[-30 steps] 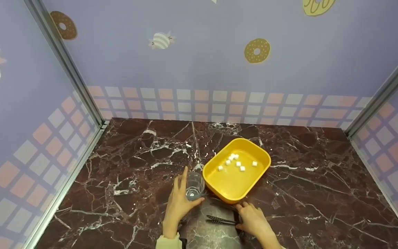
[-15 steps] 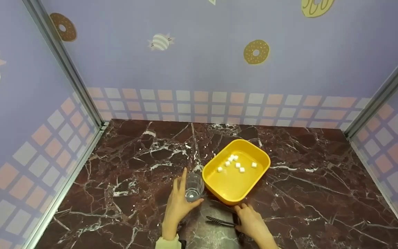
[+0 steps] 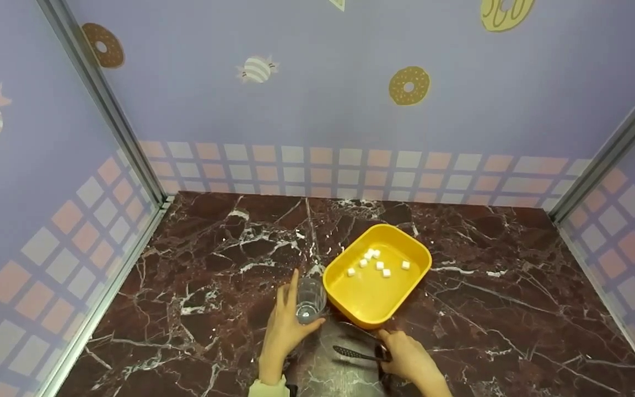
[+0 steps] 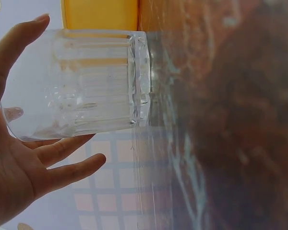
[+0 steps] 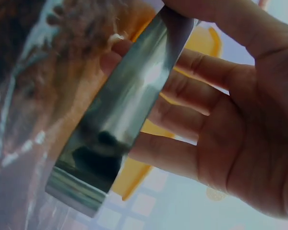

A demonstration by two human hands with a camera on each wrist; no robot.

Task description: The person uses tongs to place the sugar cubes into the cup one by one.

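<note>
A clear glass (image 3: 311,300) stands upright on the marble-patterned table, beside the yellow tub. My left hand (image 3: 283,326) is around it from the left, thumb on the near side. In the left wrist view the left hand (image 4: 24,167) has its thumb along one side of the glass (image 4: 96,81) and some fingers spread beyond it. My right hand (image 3: 410,358) grips metal tongs (image 3: 356,353) with dark, perforated tips pointing left. The right wrist view shows the shiny bent end of the tongs (image 5: 115,110) between the thumb and fingers of the right hand (image 5: 221,120).
The yellow tub (image 3: 361,300) sits just right of the glass, holding several small white cubes (image 3: 380,266). Purple panels (image 3: 317,110) with metal corner frames (image 3: 102,99) enclose the dark marble-patterned table (image 3: 213,248) at the back and sides.
The tongs have shifted slightly right with my right hand, and their tips have turned a little. The left hand, glass and tub hold their places.
</note>
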